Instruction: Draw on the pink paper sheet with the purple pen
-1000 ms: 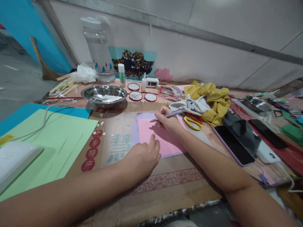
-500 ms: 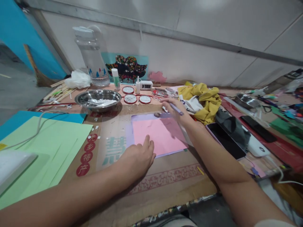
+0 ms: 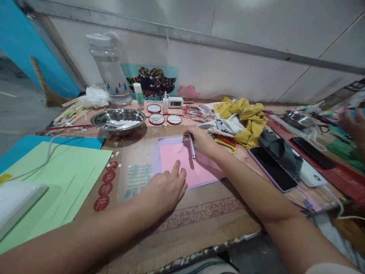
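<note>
A sheet of pink paper (image 3: 173, 152) lies over a slightly larger lilac sheet (image 3: 156, 163) on the cardboard. My left hand (image 3: 168, 184) rests on the pink sheet's lower left part, index and middle fingers stretched out. At the sheets' upper edge is my right hand (image 3: 201, 140), with a silvery-purple pen (image 3: 192, 147) held in it, its lower end pointing toward me. The right fingertips reach a small dark round object (image 3: 186, 137) at that edge; they partly cover it, and whether they grip it is unclear.
Red-and-yellow scissors (image 3: 226, 144), yellow cloth (image 3: 251, 120) and a phone (image 3: 273, 168) lie to the right. A metal bowl (image 3: 118, 121) and red-rimmed dishes (image 3: 156, 118) stand behind. Green sheets (image 3: 65, 171) lie left. Another person's hand (image 3: 353, 127) shows at the right edge.
My right hand has moved left and toward me, from beside the cloth to the sheets' upper edge, turning the pen downward. My left hand stays put. Another person's hand has appeared at right.
</note>
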The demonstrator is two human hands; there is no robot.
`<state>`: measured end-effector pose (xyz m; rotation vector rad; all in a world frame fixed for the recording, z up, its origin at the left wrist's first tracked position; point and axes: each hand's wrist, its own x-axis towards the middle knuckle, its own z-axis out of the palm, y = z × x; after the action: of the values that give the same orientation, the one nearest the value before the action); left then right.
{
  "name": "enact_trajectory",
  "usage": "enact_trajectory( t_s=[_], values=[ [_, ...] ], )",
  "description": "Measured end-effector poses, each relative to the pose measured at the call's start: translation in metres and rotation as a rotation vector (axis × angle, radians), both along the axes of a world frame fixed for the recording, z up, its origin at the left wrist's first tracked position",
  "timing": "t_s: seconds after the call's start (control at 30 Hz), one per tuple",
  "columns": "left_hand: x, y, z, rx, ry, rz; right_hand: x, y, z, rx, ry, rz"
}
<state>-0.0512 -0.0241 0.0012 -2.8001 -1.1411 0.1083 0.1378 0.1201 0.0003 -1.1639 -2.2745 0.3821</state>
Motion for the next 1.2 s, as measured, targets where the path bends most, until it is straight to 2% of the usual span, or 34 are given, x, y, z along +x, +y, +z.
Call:
enact_trajectory(
  t_s=[0.1, 0.17, 0.23, 0.37, 0.6, 0.73, 0.8, 0.93, 1.0, 1.13, 1.2],
  values=[
    [0.0, 0.001, 0.005, -0.014, -0.001, 0.031, -0.016, -0.02, 0.014, 0.04, 0.014, 0.145],
    [0.0, 0.002, 0.009, -0.034, 0.008, 0.016, -0.025, -0.034, 0.019, -0.022, -0.032, 0.26],
    [0.0, 0.003, 0.011, -0.061, 0.016, -0.008, -0.031, -0.045, 0.018, -0.116, -0.095, 0.305],
    [0.0, 0.003, 0.012, -0.093, 0.002, 0.001, -0.035, -0.05, 0.009, -0.19, -0.131, 0.299],
    [-0.001, 0.003, 0.011, -0.092, -0.008, -0.045, -0.042, -0.044, -0.004, -0.087, -0.044, 0.222],
    [0.0, 0.002, 0.007, -0.029, -0.055, -0.033, -0.034, -0.035, -0.004, -0.158, 0.009, 0.351],
    [0.0, 0.002, 0.005, -0.019, -0.07, -0.025, -0.033, -0.033, -0.006, -0.165, 0.033, 0.365],
    [0.0, 0.003, 0.005, -0.068, -0.071, 0.016, -0.039, -0.035, -0.011, -0.13, 0.165, 0.217],
    [0.0, 0.003, 0.005, -0.07, -0.061, 0.006, -0.038, -0.037, -0.011, -0.147, 0.197, 0.191],
    [0.0, 0.003, 0.005, -0.053, -0.06, -0.01, -0.026, -0.037, -0.004, -0.264, 0.084, 0.361],
    [0.0, 0.003, 0.005, -0.061, -0.054, -0.024, -0.025, -0.038, -0.002, -0.236, 0.027, 0.4]
  ],
)
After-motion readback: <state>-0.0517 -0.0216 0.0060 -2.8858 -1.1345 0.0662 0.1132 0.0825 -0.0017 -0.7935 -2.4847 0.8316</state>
